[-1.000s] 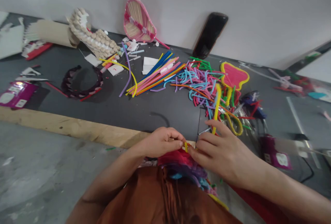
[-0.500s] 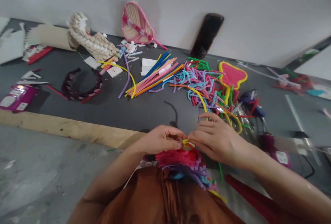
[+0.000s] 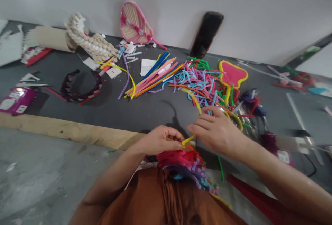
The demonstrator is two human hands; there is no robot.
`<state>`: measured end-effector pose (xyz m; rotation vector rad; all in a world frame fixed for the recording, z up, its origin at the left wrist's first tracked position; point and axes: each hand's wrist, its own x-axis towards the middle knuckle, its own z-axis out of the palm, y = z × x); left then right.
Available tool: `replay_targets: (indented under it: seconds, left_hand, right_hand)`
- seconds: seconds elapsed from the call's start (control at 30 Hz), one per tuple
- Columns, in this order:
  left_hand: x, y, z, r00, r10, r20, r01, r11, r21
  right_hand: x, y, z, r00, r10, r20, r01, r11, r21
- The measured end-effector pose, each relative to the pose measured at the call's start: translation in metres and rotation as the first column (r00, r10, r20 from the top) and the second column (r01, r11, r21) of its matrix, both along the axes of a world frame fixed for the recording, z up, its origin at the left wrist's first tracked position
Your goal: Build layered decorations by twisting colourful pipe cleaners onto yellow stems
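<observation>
The left hand [image 3: 163, 142] pinches the bent end of a long, thin yellow fuzzy craft stem [image 3: 197, 103] between thumb and forefinger. The right hand [image 3: 218, 135] grips the same stem farther along, its fingers curled together; the free length arcs up past the knuckles, over the dark grey tabletop [image 3: 124, 114].

The bent end sits just above a layered craft piece of pink, red, purple and blue fuzzy strips [image 3: 171, 157], close against the person's brown cloth garment [image 3: 145, 194], in front of the table's pale wooden edge [image 3: 77, 127].

Beyond the right hand lies a tangled heap of short multicoloured fuzzy pieces [image 3: 202, 83], loose on the table. A bundle of long, straight blue, pink, orange and yellow stems [image 3: 155, 76] lies to its left. To the right of the heap is crinkled clear plastic wrapping [image 3: 247, 117]; its contents are too blurred to tell.

At the far left, a tan cylinder [image 3: 53, 38] lies on its side; whether it holds anything cannot be told. Nearer the front on that side is a boxy purple object with white panels [image 3: 18, 100]. A black phone [image 3: 207, 33] leans upright against the pale grey wall [image 3: 176, 10].
</observation>
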<state>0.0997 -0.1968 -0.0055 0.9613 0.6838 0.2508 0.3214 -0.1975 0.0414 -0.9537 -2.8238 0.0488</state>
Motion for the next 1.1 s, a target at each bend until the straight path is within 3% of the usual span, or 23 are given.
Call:
replay_targets:
  seconds: [0.1,0.17,0.27,0.3,0.37,0.4,0.43,0.5,0.6,0.67,0.83,0.93,1.03,1.1]
  left_hand:
    - [-0.001,-0.001,-0.002,0.999,0.019,-0.031,-0.02,0.999,-0.029]
    - [-0.002,-0.002,-0.003,0.998,0.036,-0.048,-0.038,0.999,-0.038]
    - [-0.002,-0.003,-0.004,0.996,0.057,-0.064,-0.06,0.997,-0.045]
    - [-0.002,-0.003,-0.004,0.996,0.062,-0.064,-0.065,0.997,-0.042]
    - [-0.001,-0.004,-0.004,0.996,0.063,-0.056,-0.064,0.998,-0.02]
    - [-0.001,-0.004,-0.004,0.997,0.059,-0.052,-0.059,0.998,0.001]
    - [0.0,-0.004,-0.004,0.997,0.056,-0.052,-0.055,0.998,0.024]
    - [0.001,-0.005,-0.003,0.996,0.051,-0.069,-0.047,0.997,0.065]
    - [0.003,-0.006,-0.001,0.994,0.055,-0.094,-0.048,0.996,0.076]
    - [0.004,-0.007,0.0,0.994,0.066,-0.09,-0.061,0.996,0.06]
    - [0.003,-0.009,0.002,0.994,0.083,-0.068,-0.08,0.995,0.054]
    - [0.002,-0.009,0.001,0.995,0.077,-0.061,-0.068,0.987,0.143]
    - [0.001,-0.009,0.0,0.996,0.069,-0.049,-0.06,0.985,0.164]
    - [0.002,-0.009,-0.001,0.994,0.082,-0.068,-0.069,0.981,0.179]
  right_hand:
    - [0.022,0.012,-0.004,0.989,-0.124,0.075,0.114,0.985,0.126]
    - [0.037,0.018,-0.003,0.964,-0.248,0.1,0.22,0.948,0.23]
    - [0.051,0.017,0.006,0.927,-0.375,-0.01,0.364,0.895,0.258]
    - [0.051,0.014,0.011,0.925,-0.369,-0.091,0.379,0.91,0.168]
    - [0.044,0.003,0.022,0.902,-0.332,-0.277,0.299,0.941,-0.157]
    - [0.038,-0.004,0.027,0.872,-0.334,-0.358,0.201,0.911,-0.361]
    - [0.032,-0.01,0.031,0.844,-0.346,-0.411,0.091,0.846,-0.525]
    - [0.018,-0.022,0.034,0.752,-0.406,-0.519,-0.095,0.712,-0.695]
    - [0.004,-0.032,0.03,0.637,-0.526,-0.564,-0.259,0.543,-0.799]
    - [-0.001,-0.034,0.024,0.622,-0.54,-0.567,-0.306,0.5,-0.81]
    - [-0.005,-0.036,0.014,0.732,-0.419,-0.537,-0.295,0.516,-0.804]
    - [-0.006,-0.038,0.006,0.807,-0.305,-0.505,-0.224,0.634,-0.74]
    - [-0.007,-0.042,-0.007,0.87,-0.269,-0.414,-0.06,0.775,-0.63]
    - [-0.008,-0.046,-0.017,0.876,-0.327,-0.355,0.046,0.789,-0.613]
